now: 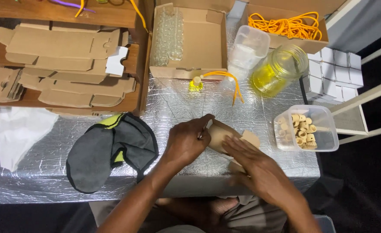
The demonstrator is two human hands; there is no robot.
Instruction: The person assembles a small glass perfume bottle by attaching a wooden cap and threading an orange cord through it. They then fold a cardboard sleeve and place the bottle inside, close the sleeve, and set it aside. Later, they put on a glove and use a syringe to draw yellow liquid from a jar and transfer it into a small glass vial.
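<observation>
Brown card is what your fingers are working: your left hand (185, 140) curls round the near end of a small folded carton (225, 136), thumb and fingertips pinching its edge, while your right hand (253, 166) lies flatter, fingers pressed together along the carton's side and over a loose flap. The carton sits just above the front edge of the foil-covered table (173, 103), between both hands, slightly tilted.

To fold it well, I'd say keep the left pinch firm at the corner so the walls stay square, and press the flap along its crease with the flat of your right fingers instead of the tips, so the card does not buckle.

Moving outward: one small bottle of yellow liquid (195, 84) stands beyond your hands, touching an orange cord (229, 80). One large glass jar (281, 69) with yellow liquid lies tilted to the right, beside one clear lidded tub (247, 49). One clear plastic container (313, 129) holds tan caps, too many and too heaped to count surely. One open cardboard box (199, 39) holds rows of empty small bottles, not countable here. One box of orange cords (287, 28) sits at the far right, with a block of small white boxes (335, 69) beside it. One grey and yellow cloth (108, 151) lies to your left, near a stack of flat carton blanks (65, 64).
</observation>
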